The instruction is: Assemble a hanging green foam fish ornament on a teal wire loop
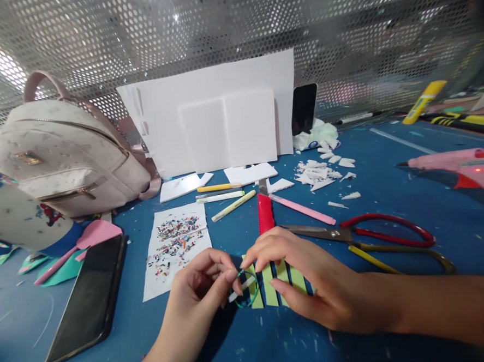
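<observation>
My left hand (209, 287) is closed in a pinch on a thin green loop (257, 296) that has a small white strip (247, 282) across it. Beside it, my right hand (301, 275) hovers with thumb and fingers apart, its index fingertip close to the top of the loop. Whether that fingertip touches the loop I cannot tell. Under my right hand lie several light green strips (270, 288) side by side on the blue table, partly hidden by the fingers. A red-handled knife (265, 212) points away just beyond them.
Scissors (343, 234) and a pink glue gun (462, 162) lie to the right. Tiny coloured bits cover a white paper (153, 282). Pens (233, 206), white scraps (315, 172) and a standing white board (155, 110) are behind. At left are a phone (89, 299) and a backpack (67, 142).
</observation>
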`<state>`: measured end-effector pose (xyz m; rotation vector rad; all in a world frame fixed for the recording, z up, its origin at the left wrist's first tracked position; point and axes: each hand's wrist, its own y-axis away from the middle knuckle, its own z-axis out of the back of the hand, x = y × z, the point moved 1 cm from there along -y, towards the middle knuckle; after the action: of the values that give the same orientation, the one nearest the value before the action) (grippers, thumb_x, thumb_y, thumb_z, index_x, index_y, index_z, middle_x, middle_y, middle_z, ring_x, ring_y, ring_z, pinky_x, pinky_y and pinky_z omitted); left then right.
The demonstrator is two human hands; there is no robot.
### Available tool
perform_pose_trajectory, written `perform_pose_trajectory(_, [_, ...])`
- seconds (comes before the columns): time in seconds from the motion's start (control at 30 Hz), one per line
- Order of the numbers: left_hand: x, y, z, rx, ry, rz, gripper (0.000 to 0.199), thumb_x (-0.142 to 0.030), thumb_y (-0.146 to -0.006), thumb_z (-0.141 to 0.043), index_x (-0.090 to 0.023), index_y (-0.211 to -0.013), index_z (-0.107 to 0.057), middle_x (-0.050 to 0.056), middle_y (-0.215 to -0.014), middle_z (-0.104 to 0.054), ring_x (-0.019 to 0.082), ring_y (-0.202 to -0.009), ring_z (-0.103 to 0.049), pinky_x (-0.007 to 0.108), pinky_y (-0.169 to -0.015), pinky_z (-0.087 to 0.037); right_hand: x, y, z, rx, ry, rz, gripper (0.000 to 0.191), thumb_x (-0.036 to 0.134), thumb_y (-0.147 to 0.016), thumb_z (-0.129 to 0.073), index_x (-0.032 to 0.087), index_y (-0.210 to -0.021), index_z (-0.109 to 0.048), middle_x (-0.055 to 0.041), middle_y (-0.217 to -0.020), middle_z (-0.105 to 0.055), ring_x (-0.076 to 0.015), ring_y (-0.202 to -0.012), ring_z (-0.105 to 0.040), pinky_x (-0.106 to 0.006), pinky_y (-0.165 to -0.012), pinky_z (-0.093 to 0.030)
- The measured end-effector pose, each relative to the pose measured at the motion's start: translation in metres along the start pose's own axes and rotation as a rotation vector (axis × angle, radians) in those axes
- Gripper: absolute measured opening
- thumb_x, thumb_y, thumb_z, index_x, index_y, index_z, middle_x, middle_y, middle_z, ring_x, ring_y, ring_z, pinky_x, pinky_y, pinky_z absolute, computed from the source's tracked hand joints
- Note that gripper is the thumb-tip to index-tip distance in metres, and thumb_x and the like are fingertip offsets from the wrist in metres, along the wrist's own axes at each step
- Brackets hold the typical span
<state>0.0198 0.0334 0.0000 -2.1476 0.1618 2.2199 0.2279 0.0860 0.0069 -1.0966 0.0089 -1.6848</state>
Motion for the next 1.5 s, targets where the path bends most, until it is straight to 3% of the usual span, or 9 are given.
perform_pose_trajectory(0.23, [-0.002,0.001,-0.001,-0.008,0.013,0.012,0.021,-0.035,-0.093,-0.064,-0.017,-0.083,-0.062,-0.002,-0.066,-0.063,0.007,-0.057,-0.047,0.016,-0.052,-0.036,-0.001,0.0,-0.001,0.016,-0.002,-0.008,0.033,0.003,-0.09,-0.051,0.017,-0.12,-0.05,-0.0079,-0.12,-0.059,-0.0185,-0.115,-0.053,-0.034,-0.103,-0.042])
perform_pose_trajectory(0.5, [-0.003,0.001,-0.004,0.005,0.02,-0.003,0.02,-0.033,-0.093,-0.065,-0.017,-0.082,-0.062,-0.001,-0.067,-0.063,0.007,-0.058,-0.048,0.016,-0.052,-0.037,0.001,-0.008,-0.004,-0.049,0.023,-0.08,0.021,0.013,-0.095,-0.062,0.018,-0.114,-0.055,-0.004,-0.108,-0.06,-0.0165,-0.102,-0.056,-0.03,-0.088,-0.046])
perform_pose_trajectory(0.7, [-0.004,0.002,-0.004,0.012,0.022,0.001,0.019,-0.032,-0.092,-0.065,-0.017,-0.082,-0.063,-0.001,-0.067,-0.063,0.007,-0.057,-0.049,0.017,-0.052,-0.037,0.002,-0.015,-0.006,-0.09,0.019,-0.08,0.024,0.009,-0.089,-0.07,0.018,-0.109,-0.059,-0.002,-0.104,-0.061,-0.0142,-0.097,-0.057,-0.027,-0.086,-0.045])
perform_pose_trajectory(1.5, [-0.004,0.002,-0.005,0.012,-0.021,-0.003,0.018,-0.032,-0.093,-0.064,-0.017,-0.083,-0.063,0.0,-0.067,-0.063,0.009,-0.058,-0.049,0.018,-0.053,-0.038,0.005,-0.02,-0.008,-0.139,0.018,-0.082,0.015,0.01,-0.091,-0.065,0.019,-0.101,-0.058,-0.0017,-0.095,-0.062,-0.0152,-0.086,-0.058,-0.03,-0.076,-0.049])
